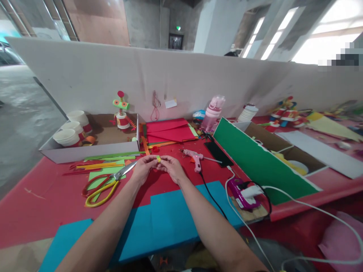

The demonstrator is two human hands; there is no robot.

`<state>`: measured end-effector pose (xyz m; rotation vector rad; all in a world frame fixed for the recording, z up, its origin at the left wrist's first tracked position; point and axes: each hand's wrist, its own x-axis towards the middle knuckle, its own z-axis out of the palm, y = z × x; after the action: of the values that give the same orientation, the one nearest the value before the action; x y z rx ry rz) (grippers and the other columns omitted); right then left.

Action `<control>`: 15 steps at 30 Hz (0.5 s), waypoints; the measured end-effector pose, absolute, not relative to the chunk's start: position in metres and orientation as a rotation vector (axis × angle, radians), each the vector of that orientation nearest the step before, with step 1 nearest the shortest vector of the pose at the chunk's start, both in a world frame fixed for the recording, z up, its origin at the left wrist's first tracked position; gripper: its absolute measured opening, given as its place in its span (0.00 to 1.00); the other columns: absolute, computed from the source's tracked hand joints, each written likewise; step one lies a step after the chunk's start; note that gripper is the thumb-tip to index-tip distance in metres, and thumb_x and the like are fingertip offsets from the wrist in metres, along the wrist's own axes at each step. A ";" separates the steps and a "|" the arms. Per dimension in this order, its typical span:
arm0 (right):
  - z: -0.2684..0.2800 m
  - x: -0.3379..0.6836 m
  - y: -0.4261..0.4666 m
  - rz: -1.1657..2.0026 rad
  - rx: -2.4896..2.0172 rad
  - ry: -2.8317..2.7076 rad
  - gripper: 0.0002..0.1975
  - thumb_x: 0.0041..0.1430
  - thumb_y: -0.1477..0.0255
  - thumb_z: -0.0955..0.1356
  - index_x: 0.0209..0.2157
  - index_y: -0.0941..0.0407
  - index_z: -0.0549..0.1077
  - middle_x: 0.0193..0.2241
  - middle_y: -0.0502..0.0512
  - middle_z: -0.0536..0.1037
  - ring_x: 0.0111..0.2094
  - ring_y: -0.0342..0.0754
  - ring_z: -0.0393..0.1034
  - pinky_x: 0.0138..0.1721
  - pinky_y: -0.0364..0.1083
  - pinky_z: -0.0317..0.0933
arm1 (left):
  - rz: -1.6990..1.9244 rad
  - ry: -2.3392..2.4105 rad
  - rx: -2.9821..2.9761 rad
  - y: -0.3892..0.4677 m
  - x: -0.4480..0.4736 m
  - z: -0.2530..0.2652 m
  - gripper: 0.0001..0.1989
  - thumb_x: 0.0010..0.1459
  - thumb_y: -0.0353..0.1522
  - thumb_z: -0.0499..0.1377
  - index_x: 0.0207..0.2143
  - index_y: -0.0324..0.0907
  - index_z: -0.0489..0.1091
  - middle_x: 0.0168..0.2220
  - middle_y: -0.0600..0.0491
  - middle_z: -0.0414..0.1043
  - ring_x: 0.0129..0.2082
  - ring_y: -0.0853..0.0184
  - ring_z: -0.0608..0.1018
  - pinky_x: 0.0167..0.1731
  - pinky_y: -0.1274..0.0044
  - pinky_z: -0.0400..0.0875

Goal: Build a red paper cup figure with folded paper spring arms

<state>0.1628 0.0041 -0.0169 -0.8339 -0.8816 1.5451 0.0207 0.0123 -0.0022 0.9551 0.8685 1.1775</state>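
Both hands meet over the red tabletop, pinching a small yellow piece, apparently folded paper [158,159]. My left hand [144,169] has its fingertips closed on the left side of it, and my right hand [171,168] grips the right side. An orange paper strip [145,146] stands out just beyond my left fingers; whether it joins the yellow piece I cannot tell. Large scissors [109,183] with red and yellow handles lie left of my left hand, over green paper. To the right of my right hand rests a pink glue gun [195,158] with a glue stick in its back.
Paper strips [103,165] lie at left before a box [85,152] holding paper cups [67,138] and a paper-cup figure [123,120]. Red sheets [168,130] and a pink bottle [212,113] stand behind. At right are a phone [218,154], purple power strip [244,194], cables and green board [255,162].
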 end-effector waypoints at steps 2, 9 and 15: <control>-0.018 0.163 0.004 1.535 -0.842 -0.885 0.19 0.42 0.64 0.76 0.35 0.59 0.75 0.24 0.50 0.78 0.25 0.41 0.73 0.34 0.44 0.71 | 1.198 0.895 0.993 0.013 0.021 -0.005 0.17 0.40 0.34 0.71 0.34 0.36 0.75 0.27 0.52 0.75 0.24 0.70 0.75 0.24 0.78 0.71; -0.018 0.164 0.005 1.542 -0.860 -0.871 0.19 0.42 0.64 0.76 0.35 0.59 0.74 0.22 0.49 0.76 0.25 0.42 0.74 0.34 0.45 0.72 | 1.218 0.940 1.070 0.016 0.019 -0.009 0.17 0.42 0.36 0.70 0.35 0.37 0.77 0.30 0.51 0.77 0.27 0.69 0.76 0.30 0.77 0.71; -0.018 0.165 0.006 1.560 -0.878 -0.845 0.19 0.40 0.65 0.77 0.34 0.59 0.75 0.21 0.48 0.76 0.23 0.42 0.73 0.32 0.45 0.72 | 1.262 1.041 1.267 0.018 0.017 -0.010 0.13 0.44 0.36 0.68 0.33 0.39 0.78 0.33 0.50 0.79 0.33 0.66 0.77 0.37 0.75 0.71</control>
<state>0.1647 0.0059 -0.0176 -0.8782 -0.8450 1.5603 0.0171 0.0177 -0.0096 1.2666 1.0409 1.2620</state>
